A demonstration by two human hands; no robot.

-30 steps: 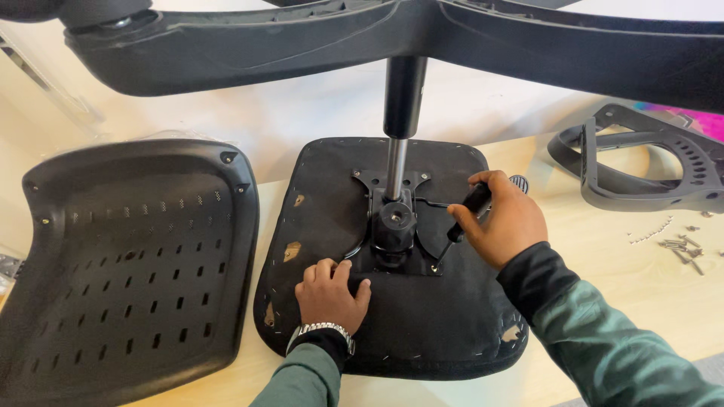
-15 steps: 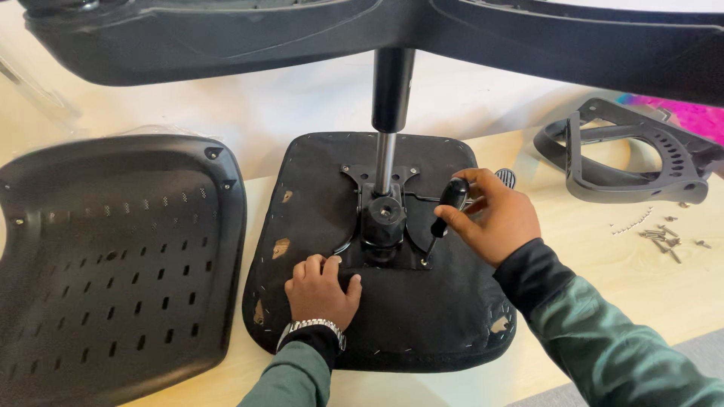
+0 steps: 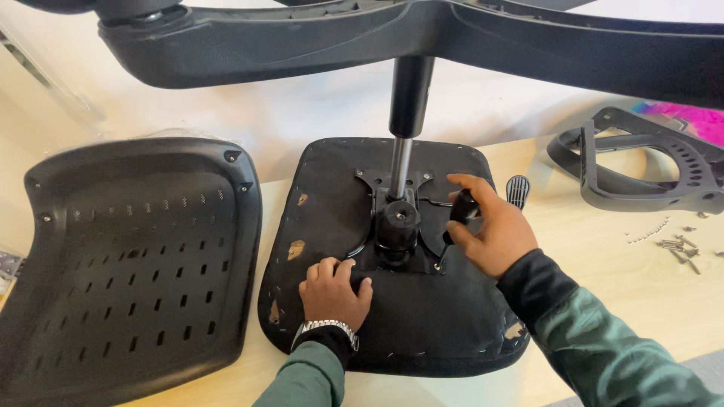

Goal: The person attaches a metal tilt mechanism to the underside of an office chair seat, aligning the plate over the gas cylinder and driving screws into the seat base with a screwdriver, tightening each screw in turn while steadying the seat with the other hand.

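An upside-down office chair seat (image 3: 422,316), black with its underside facing up, lies at the center of a light wooden table (image 3: 618,294). A metal tilt mechanism (image 3: 396,226) is bolted to its middle, and a gas-lift column (image 3: 406,113) rises from it toward 12 o'clock into the chair's star base (image 3: 377,38), which spans the top of the view.

The right hand (image 3: 490,234), at 3 o'clock from the mechanism, is closed around the black adjustment knob (image 3: 461,211). Compared with 1 second ago, this hand has turned on the knob and sits slightly closer to the column, so the knob appears to be getting twisted rather than just held. The left hand (image 3: 332,290), at 7 o'clock, has barely moved; it presses fingers-down on the seat, steadying it, gripping nothing.

A perforated black plastic backrest shell (image 3: 128,264) lies at 9 o'clock. An armrest frame (image 3: 641,173) sits at 2 o'clock, with loose screws (image 3: 675,241) at 3 o'clock.
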